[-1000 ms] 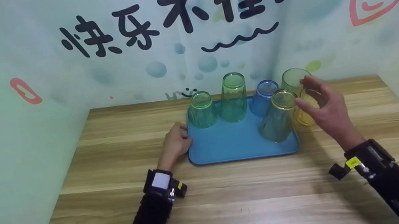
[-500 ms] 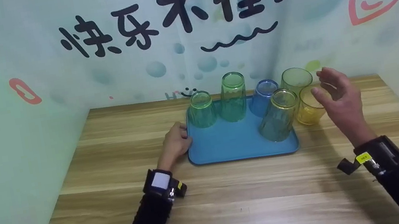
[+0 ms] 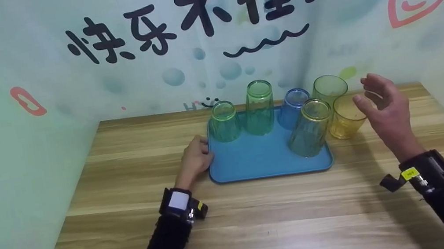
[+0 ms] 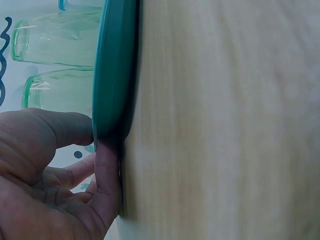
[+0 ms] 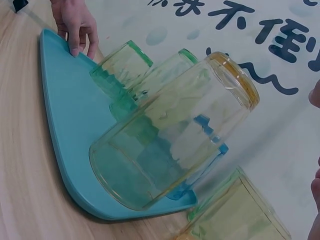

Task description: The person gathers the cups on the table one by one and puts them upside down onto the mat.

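Note:
My left hand (image 3: 197, 157) pinches the left rim of a blue tray (image 3: 254, 161); in the left wrist view the thumb (image 4: 75, 127) lies at its top edge and a finger underneath. On the tray stand upside-down glasses: a short green glass (image 3: 225, 124), a tall green glass (image 3: 260, 109), a blue glass (image 3: 292, 109) and, at front right, a tall yellowish glass (image 3: 310, 132). My right hand (image 3: 390, 115) hovers with loosely bent fingers just right of a yellow glass (image 3: 344, 123), holding nothing. That glass stands mouth up on the table, beside a pale green glass (image 3: 329, 87).
The wood-grain table (image 3: 264, 224) extends in front of the tray and to both sides. A printed backdrop (image 3: 213, 68) rises along the table's back edge, close behind the glasses. Side walls stand left and right.
My right hand has drawn away to the right from the tall yellowish glass, uncovering the yellow glass behind it. The left hand, tray and glasses look unmoved.

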Motion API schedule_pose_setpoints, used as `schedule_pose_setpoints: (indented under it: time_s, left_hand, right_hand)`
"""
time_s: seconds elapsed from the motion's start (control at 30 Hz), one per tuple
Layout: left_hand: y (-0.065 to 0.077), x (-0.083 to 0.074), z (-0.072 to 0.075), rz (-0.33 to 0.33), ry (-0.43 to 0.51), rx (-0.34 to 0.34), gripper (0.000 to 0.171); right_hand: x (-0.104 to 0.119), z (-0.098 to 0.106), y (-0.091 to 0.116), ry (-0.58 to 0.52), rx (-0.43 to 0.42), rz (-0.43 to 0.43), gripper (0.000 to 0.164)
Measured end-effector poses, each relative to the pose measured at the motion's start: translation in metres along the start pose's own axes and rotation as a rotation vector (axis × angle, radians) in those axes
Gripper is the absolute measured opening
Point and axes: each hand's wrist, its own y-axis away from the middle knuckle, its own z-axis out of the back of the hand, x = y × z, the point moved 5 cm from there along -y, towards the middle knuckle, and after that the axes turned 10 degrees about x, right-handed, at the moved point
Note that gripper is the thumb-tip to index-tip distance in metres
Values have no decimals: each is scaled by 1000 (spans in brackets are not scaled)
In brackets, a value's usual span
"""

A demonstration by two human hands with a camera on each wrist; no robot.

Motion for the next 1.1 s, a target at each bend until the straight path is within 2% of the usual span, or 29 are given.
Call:
schedule_pose_setpoints:
  time_s: [0.07, 0.3, 0.6, 0.87, 1.1]
  left_hand:
    - [-1, 0, 0, -6, -6, -2, 39]
    - [0, -2, 0, -34, -33, -11, 39]
    - [0, -1, -1, -1, 15, 5, 40]
    - [0, 0, -1, 4, 16, -1, 40]
    - [1, -2, -1, -8, 6, -9, 39]
  right_hand:
    - [-3, 3, 0, 12, -7, -18, 55]
    - [-12, 12, 2, -54, -22, -61, 60]
    - [-31, 21, 6, 32, 1, -142, 70]
    - [-46, 22, 11, 57, 60, -167, 78]
    - [-57, 22, 14, 127, 133, -228, 86]
